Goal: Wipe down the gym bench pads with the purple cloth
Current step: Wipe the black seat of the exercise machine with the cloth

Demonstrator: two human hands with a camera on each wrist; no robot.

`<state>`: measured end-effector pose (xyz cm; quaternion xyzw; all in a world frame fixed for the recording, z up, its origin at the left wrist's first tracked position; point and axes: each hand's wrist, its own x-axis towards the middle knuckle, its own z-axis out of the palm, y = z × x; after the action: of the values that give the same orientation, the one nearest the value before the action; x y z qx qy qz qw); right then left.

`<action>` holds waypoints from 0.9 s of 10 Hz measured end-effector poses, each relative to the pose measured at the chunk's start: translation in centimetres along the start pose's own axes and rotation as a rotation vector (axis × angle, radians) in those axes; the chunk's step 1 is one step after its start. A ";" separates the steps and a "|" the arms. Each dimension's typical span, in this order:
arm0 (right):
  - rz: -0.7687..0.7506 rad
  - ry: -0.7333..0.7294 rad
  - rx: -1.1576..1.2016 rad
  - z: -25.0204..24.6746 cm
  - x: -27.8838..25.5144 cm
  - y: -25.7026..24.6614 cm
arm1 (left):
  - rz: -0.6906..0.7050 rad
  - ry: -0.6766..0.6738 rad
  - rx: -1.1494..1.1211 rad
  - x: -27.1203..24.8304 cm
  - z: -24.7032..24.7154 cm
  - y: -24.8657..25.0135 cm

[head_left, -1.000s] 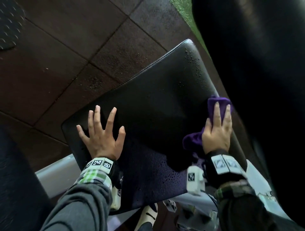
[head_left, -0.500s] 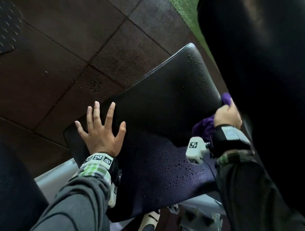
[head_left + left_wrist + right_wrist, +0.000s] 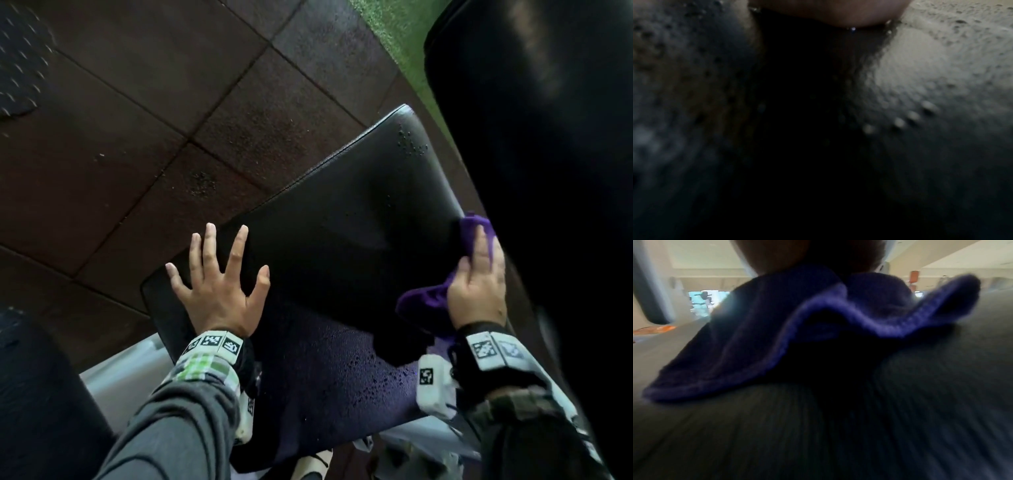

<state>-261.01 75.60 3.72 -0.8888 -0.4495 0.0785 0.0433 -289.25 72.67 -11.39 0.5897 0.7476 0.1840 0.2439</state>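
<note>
The purple cloth [image 3: 424, 301] is pressed flat onto the pad [image 3: 342, 219] under the right hand [image 3: 478, 287], fingers straight, at the pad's right edge. The left hand [image 3: 219, 287] is spread flat on the pad's left corner, holding nothing. The cloth is likely soft, light and floppy, bunching behind the palm; it is best held under the palm at its middle. The wet vinyl pad, beaded with droplets [image 3: 411, 144], is probably slippery.

Hidden and blurred areas, as I see them

Right hand [image 3: 478, 291] covers much of the purple cloth [image 3: 424, 305]; left wrist view dark, blurred.
</note>
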 end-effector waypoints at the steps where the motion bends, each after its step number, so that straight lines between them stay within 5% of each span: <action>1: 0.186 -0.117 0.197 -1.9 1.8 -2.3 | 0.001 0.009 0.001 0.0 0.0 0.0; 2: 0.286 -0.248 0.302 -2.7 2.5 -6.5 | -0.002 0.015 -0.003 0.0 0.1 0.1; 3: 0.090 -0.046 0.100 -0.7 2.9 -8.1 | -0.002 0.019 0.000 0.0 0.1 0.0; 4: -0.260 0.092 -0.080 2.4 1.8 -7.2 | -0.004 0.020 -0.001 0.0 0.1 0.0; 5: -0.442 0.039 -0.077 2.9 0.1 -3.9 | 0.000 0.026 -0.001 0.0 0.1 0.1; 6: -0.394 0.026 -0.072 1.9 -1.2 -0.6 | 0.001 0.029 -0.002 0.0 0.1 0.0; 7: -0.142 0.016 0.010 0.5 -0.1 -0.3 | 0.002 0.032 -0.005 -0.1 0.1 0.0; 9: -0.015 -0.063 0.196 -0.4 4.3 -5.3 | -0.001 0.039 -0.002 0.0 0.2 0.0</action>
<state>-262.62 82.18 4.49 -0.8740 -0.4474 0.1498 0.1162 -289.11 72.64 -11.50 0.5854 0.7523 0.1961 0.2301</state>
